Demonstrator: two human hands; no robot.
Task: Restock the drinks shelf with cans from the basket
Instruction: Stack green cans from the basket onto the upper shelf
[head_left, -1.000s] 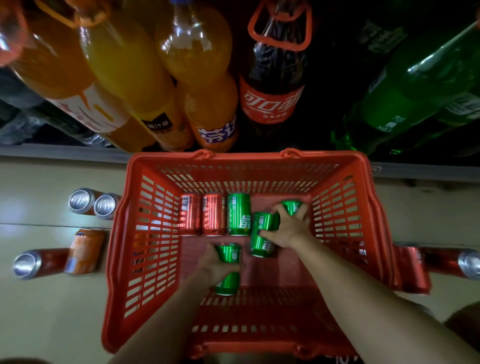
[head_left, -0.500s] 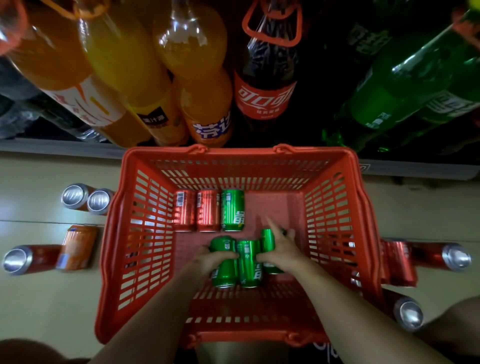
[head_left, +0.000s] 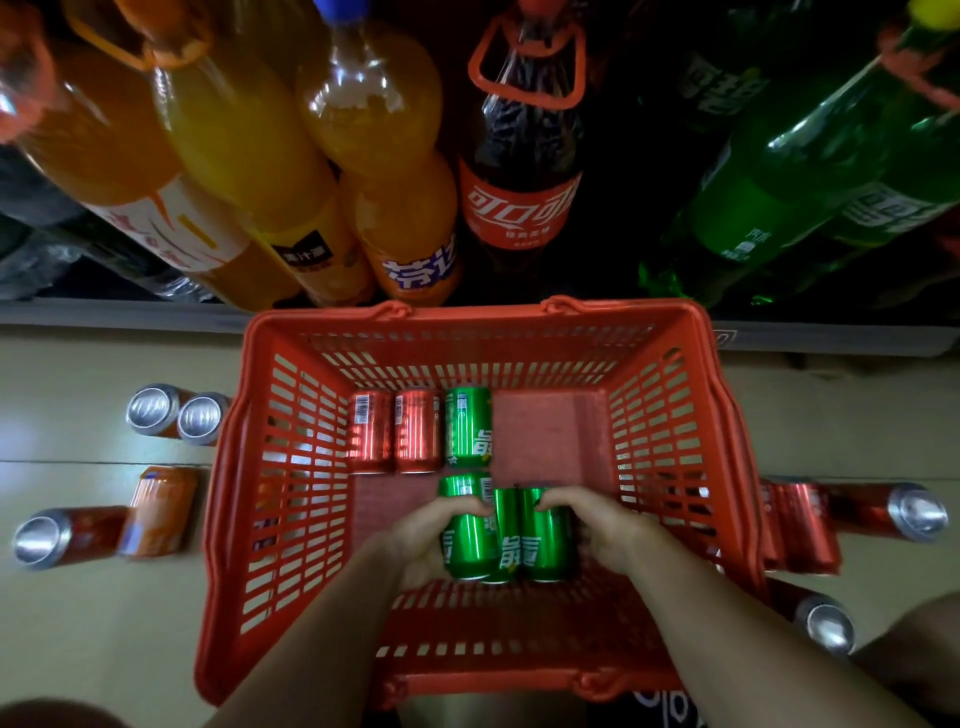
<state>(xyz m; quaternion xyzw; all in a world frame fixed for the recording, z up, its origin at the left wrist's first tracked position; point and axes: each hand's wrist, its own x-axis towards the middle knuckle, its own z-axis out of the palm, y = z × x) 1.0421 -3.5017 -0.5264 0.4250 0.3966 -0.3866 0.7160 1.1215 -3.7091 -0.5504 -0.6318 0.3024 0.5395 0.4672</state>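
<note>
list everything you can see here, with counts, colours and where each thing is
basket: 1, red, on the floor before the shelf
green cans: 3 bunched in both hands, 1 more at the basket's back
red cans: 2, in the basket beside the lone green one
floor cans, left: 4, silver-topped and orange
floor cans, right: about 3, red
bottles: orange, cola, green, on the shelf
left hand, right hand: grip on the bunch

dim, wide-angle warp, blurred edges
</note>
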